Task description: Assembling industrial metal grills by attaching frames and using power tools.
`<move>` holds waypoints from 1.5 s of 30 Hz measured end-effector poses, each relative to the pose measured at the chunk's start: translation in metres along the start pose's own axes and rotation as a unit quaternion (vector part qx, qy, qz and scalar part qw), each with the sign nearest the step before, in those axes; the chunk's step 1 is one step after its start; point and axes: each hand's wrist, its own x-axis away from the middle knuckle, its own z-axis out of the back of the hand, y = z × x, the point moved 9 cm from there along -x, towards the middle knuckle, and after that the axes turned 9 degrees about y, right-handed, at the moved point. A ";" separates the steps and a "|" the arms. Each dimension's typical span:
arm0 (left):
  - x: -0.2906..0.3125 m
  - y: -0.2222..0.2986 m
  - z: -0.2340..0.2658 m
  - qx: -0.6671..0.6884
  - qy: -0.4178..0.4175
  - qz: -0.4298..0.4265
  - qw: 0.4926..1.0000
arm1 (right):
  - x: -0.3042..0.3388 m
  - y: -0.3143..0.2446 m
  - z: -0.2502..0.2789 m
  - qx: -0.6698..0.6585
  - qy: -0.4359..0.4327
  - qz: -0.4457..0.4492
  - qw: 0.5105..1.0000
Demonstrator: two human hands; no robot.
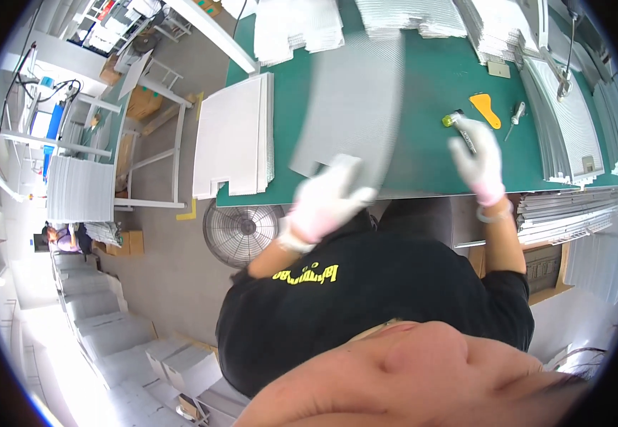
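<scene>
A long grey perforated sheet (355,92), blurred by motion, extends across the green table from the far stacks toward its front edge. My white-gloved left hand (327,199) is over the sheet's near end, fingers stretched and thumb apart. Whether it presses on the sheet cannot be made out. Farther right, my gloved right hand (481,162) has its fingers and thumb around a small hammer-like tool (464,132) with a yellow-green end. Beyond that hand lie a yellow scraper (485,110) and a screwdriver (515,119) with a pale handle.
White sheets are stacked at the table's left (231,135); more stacks stand along the far side (298,32) and right side (565,121). The green tabletop (423,164) ends just before my body. A floor fan (243,226) stands below its left front corner.
</scene>
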 end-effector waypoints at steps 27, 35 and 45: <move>-0.369 -0.289 0.116 -0.351 0.110 0.168 0.915 | -0.003 0.001 -0.186 0.056 -0.306 0.110 0.944; -0.387 -0.350 0.160 -0.104 0.244 0.204 0.942 | -0.002 0.005 -0.186 0.065 -0.314 0.097 0.942; -0.346 -0.332 0.154 -0.059 0.242 -0.054 0.967 | -0.007 -0.006 -0.185 0.040 -0.287 0.109 0.951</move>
